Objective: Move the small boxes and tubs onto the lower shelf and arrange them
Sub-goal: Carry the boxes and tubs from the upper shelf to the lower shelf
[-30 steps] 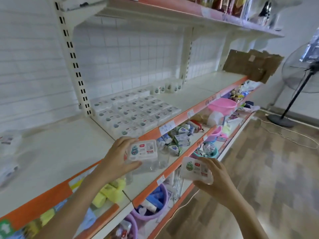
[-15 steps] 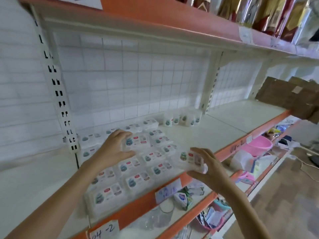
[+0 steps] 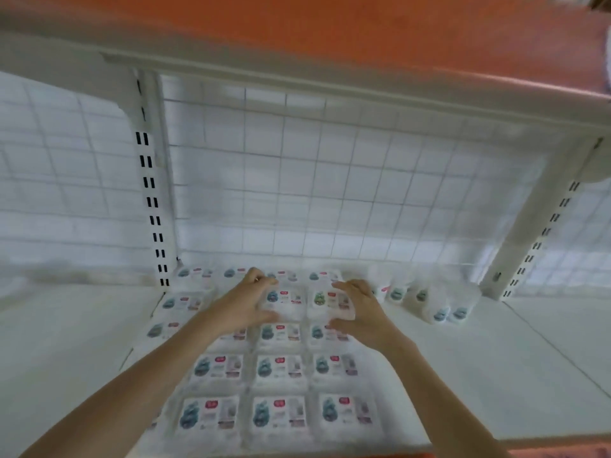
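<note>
Several flat white boxes with teal logos point(image 3: 279, 366) lie in a tidy grid on the white shelf point(image 3: 489, 365). My left hand point(image 3: 243, 304) grips the left side of one box point(image 3: 286, 300) in the grid's far rows. Beside it, my right hand point(image 3: 362, 307) holds the right side of a box with a green logo point(image 3: 325, 300). Both boxes sit level with the grid; whether they rest on it is unclear. Small white tubs point(image 3: 441, 304) stand in a cluster to the right of the boxes, close to my right hand.
An orange-edged upper shelf point(image 3: 330, 31) hangs low overhead. Slotted white uprights stand at the left point(image 3: 152, 193) and right point(image 3: 535, 233). A wire-grid back panel point(image 3: 330, 180) closes the rear. Bare shelf surface lies on either side of the grid.
The view has swung in close under the upper shelf. Both hands have carried their boxes forward and down from near the shelf front to the far rows of the grid.
</note>
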A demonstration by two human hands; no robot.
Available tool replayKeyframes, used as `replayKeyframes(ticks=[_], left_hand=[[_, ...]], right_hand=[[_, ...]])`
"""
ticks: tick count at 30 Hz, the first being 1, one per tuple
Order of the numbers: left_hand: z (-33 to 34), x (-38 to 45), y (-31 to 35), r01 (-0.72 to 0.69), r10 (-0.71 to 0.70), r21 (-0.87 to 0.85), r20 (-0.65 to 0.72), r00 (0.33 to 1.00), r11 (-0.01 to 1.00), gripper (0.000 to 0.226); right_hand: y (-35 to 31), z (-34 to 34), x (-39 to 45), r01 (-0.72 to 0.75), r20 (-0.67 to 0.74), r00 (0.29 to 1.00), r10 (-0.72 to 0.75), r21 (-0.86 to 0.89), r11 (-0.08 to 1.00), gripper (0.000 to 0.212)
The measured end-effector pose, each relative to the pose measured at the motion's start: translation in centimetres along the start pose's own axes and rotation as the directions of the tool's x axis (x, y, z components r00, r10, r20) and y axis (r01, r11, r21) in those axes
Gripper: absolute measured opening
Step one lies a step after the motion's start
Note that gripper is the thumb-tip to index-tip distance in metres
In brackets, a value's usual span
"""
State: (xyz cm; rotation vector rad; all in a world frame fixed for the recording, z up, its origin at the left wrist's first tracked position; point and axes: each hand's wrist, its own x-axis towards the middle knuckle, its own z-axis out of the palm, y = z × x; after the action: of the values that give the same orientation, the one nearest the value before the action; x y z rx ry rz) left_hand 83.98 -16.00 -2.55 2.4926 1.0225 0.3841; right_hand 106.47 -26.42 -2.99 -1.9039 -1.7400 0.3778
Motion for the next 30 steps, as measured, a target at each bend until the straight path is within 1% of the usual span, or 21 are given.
replayKeyframes(ticks=[2, 4, 6, 9, 10, 13, 17, 26, 30], left_hand=[[0.5, -0.2, 0.3, 0.052, -0.049, 0.034, -0.071, 0.996, 0.998, 0.077], [1.3, -0.7, 0.4, 0.089, -0.079, 0.053, -0.162, 0.984, 0.995, 0.071], [2.1, -1.1, 0.4, 0.11, -0.102, 0.021, -0.237, 0.966, 0.994, 0.063], [2.6, -1.2, 0.3, 0.138, -0.147, -0.049, -0.293, 0.945, 0.989, 0.053], [2.7, -1.2, 0.4, 0.148, -0.161, -0.065, -0.311, 0.937, 0.987, 0.049], [3.1, -1.0, 0.7, 0.152, -0.167, -0.068, -0.358, 0.919, 0.986, 0.045], [3.2, -0.9, 0.7, 0.158, -0.162, -0.042, -0.376, 0.913, 0.987, 0.042], [2.9, -0.1, 0.6, 0.204, -0.181, 0.046, -0.301, 0.936, 0.978, 0.043], [3.1, -0.2, 0.6, 0.235, -0.215, 0.04, -0.286, 0.934, 0.971, 0.045]], right_hand=[[1.0, 0.3, 0.8, 0.038, 0.031, 0.999, -0.039, 0.027, 0.999, 0.072], [1.9, 0.6, 1.0, 0.092, 0.043, 0.994, -0.095, 0.068, 0.993, 0.066], [2.6, 1.0, 0.9, 0.139, -0.004, 0.99, -0.14, 0.147, 0.979, 0.058], [3.2, 1.7, 0.9, 0.119, -0.109, 0.99, -0.09, 0.29, 0.949, 0.043], [3.3, 1.9, 0.9, 0.1, -0.119, 0.991, -0.064, 0.322, 0.941, 0.041], [3.5, 2.2, 1.3, 0.097, -0.149, 0.988, -0.049, 0.33, 0.939, 0.04], [3.3, 2.4, 1.5, 0.08, -0.143, 0.989, -0.029, 0.37, 0.926, 0.039], [3.5, 2.4, 2.3, -0.001, -0.077, 0.996, 0.04, 0.454, 0.891, 0.039], [2.8, 2.6, 2.1, -0.047, -0.058, 0.994, 0.091, 0.528, 0.848, 0.04]])
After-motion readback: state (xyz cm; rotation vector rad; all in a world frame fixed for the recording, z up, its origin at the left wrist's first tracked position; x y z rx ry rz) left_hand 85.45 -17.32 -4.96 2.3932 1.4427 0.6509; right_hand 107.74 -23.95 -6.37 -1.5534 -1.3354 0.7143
